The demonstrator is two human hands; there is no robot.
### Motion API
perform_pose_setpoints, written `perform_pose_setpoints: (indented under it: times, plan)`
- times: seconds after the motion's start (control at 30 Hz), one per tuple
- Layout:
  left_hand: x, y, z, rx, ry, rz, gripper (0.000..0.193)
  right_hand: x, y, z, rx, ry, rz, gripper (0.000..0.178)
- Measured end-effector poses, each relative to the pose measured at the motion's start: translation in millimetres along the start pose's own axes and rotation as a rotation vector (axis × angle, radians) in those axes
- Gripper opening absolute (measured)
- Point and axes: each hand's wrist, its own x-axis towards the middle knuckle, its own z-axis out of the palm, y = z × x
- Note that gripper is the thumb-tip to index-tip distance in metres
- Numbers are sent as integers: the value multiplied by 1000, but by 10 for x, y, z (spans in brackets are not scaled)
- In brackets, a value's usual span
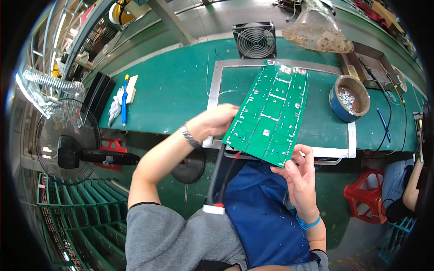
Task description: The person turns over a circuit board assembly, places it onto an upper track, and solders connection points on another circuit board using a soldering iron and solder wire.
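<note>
A large green circuit board (271,113) is held up at a tilt over the near edge of the workbench, its face with rows of solder points toward me. My left hand (220,119) grips the board's left edge; the fingertips are hidden behind it. At the lower right corner my right hand (299,174) pinches the board between thumb and fingers. Under the board a grey metal frame (217,86) lies on the green bench mat. Dark cables with a white connector (214,209) hang in front of my shirt.
A black fan (255,40) stands at the back. To the right are a round pot (337,101) with metal bits, a metal tray (370,63), and a blue pen (384,124). At left lie a blue tool (124,106) and a white glove (115,108). A co-worker's arm (410,187) shows far right.
</note>
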Motion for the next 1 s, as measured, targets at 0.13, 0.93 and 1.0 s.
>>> perform_pose_setpoints:
  times: [0.13, 0.93, 1.0]
  plan:
    - [-540, 328, -238, 798, 310, 383, 30, 24, 64, -120, -163, -13, -55, 33]
    - [73, 975, -63, 615, -35, 374, 12, 1594, -1421, -2381, -10, 769, -331, 77]
    - [234, 988, -115, 650, -17, 452, 15, 1807, -1466, -2637, 121, 834, -464, 63]
